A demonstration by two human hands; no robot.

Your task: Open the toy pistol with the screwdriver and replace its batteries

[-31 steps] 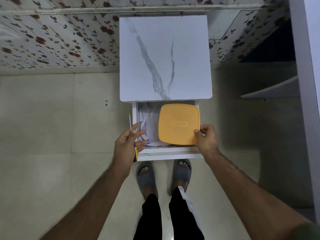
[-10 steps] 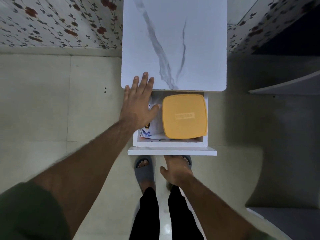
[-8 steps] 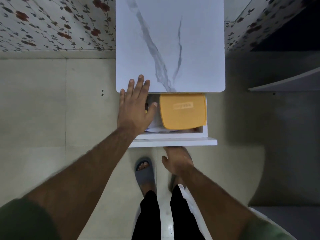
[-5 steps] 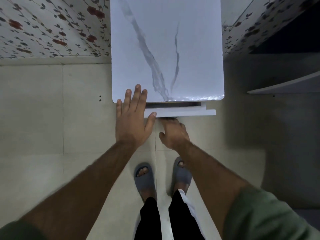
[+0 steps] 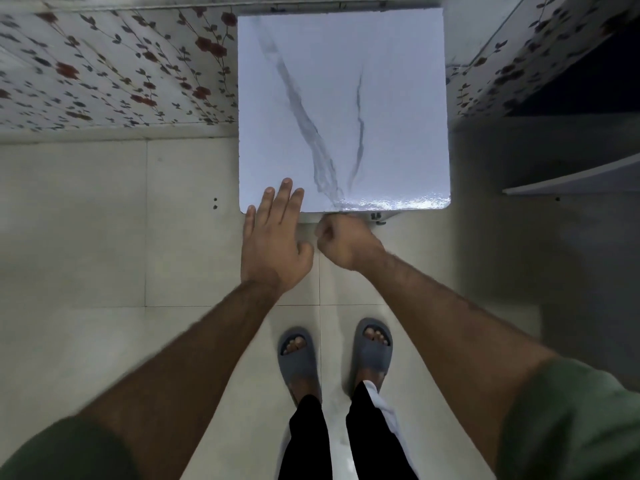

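Observation:
No toy pistol, screwdriver or batteries show in this view. A small white marble-patterned table [image 5: 346,98] stands against the wall, and its drawer is pushed in under the top, so only a thin strip of its front [image 5: 379,216] shows. My left hand [image 5: 273,237] lies flat with straight fingers on the table's near left corner. My right hand [image 5: 346,240] is curled into a fist against the drawer front just below the table's near edge, with nothing visible in it.
Floral-tiled wall [image 5: 121,64] runs behind the table. A white shelf edge [image 5: 571,178] juts in at the right. My feet in grey slippers [image 5: 298,355] stand on the pale tiled floor close to the table.
The drawer with the orange lidded box has slid fully shut under the tabletop. My right hand followed it in and curled into a fist. My left hand stayed on the table corner.

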